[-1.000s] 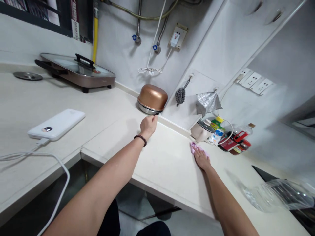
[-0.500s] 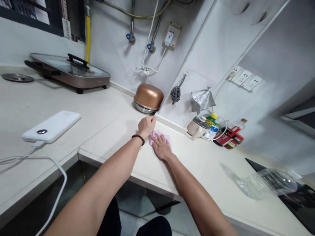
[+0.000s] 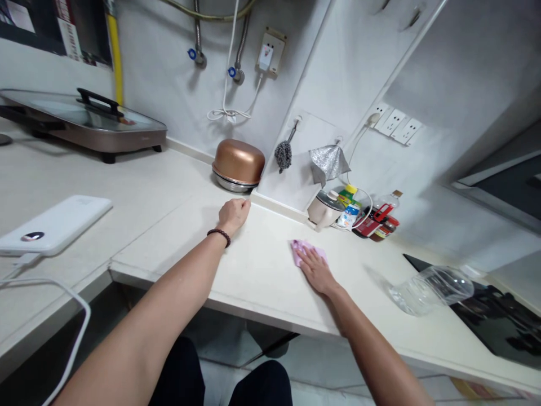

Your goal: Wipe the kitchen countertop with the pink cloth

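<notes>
My right hand [image 3: 316, 270] lies flat, fingers stretched out, on a small pink cloth [image 3: 301, 249] pressed onto the pale countertop [image 3: 262, 270]. My left hand [image 3: 233, 215], with a dark bead bracelet at the wrist, rests as a loose fist on the counter just in front of an upturned copper-coloured pot [image 3: 239, 163]. Nothing shows inside the left fist.
A white power bank [image 3: 53, 224] with a cable lies at the left. An electric griddle with a glass lid [image 3: 84, 121] stands at the back left. A small white cooker [image 3: 323, 208], bottles [image 3: 374, 217] and a clear plastic jug [image 3: 431, 287] sit to the right, beside a black hob [image 3: 499, 321].
My right hand slid the pink cloth left to the left hand, then back right along the counter. The left fist stayed put. The view has shifted rightwards.
</notes>
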Action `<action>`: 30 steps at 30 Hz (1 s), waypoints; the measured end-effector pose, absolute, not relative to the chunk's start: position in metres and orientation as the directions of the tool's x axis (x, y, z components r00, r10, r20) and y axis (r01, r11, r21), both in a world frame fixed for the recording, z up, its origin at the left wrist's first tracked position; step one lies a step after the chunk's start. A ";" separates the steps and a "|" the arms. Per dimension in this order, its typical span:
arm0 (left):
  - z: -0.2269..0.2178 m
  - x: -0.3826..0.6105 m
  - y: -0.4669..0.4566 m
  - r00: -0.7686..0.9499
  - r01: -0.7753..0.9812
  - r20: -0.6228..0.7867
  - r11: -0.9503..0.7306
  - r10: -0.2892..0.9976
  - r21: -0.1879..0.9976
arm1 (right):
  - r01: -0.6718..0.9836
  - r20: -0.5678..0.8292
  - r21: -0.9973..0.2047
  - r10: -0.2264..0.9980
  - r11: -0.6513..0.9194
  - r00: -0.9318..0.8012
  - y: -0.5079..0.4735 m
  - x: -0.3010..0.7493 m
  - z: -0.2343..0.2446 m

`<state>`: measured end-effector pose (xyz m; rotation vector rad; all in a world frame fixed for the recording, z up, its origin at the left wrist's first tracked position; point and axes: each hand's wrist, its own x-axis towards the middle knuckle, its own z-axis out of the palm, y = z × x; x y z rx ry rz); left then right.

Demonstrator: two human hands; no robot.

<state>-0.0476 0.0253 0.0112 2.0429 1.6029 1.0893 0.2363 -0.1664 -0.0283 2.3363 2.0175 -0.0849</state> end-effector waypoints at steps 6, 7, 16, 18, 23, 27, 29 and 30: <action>0.010 -0.048 0.027 0.061 0.668 0.359 -0.305 0.931 0.679 | 0.890 0.036 0.054 0.892 -0.452 0.451 -0.255 0.365 -0.047; 0.010 -0.048 0.027 0.059 0.666 0.360 -0.306 0.931 0.681 | 0.876 0.055 0.054 0.878 -0.479 0.476 -0.269 0.380 -0.051; 0.014 -0.045 0.025 0.056 0.631 0.362 -0.314 0.931 0.709 | 0.857 0.113 0.065 0.857 -0.511 0.502 -0.300 0.372 -0.067; 0.015 -0.044 0.024 0.063 0.617 0.366 -0.325 0.928 0.717 | 0.889 0.069 0.069 0.892 -0.452 0.448 -0.287 0.339 -0.060; 0.016 -0.043 0.022 0.072 0.600 0.365 -0.332 0.928 0.728 | 0.983 -0.053 0.001 0.981 -0.185 0.185 -0.232 0.231 -0.037; 0.017 -0.046 0.024 0.071 0.613 0.354 -0.321 0.932 0.722 | 0.994 -0.124 -0.101 0.991 0.041 -0.053 -0.185 0.143 -0.021; 0.017 -0.048 0.026 0.069 0.618 0.350 -0.315 0.934 0.720 | 0.982 -0.138 -0.141 0.979 0.129 -0.148 -0.168 0.105 -0.017; 0.017 -0.049 0.027 0.067 0.620 0.351 -0.314 0.934 0.719 | 0.973 -0.142 -0.155 0.971 0.168 -0.191 -0.162 0.089 -0.015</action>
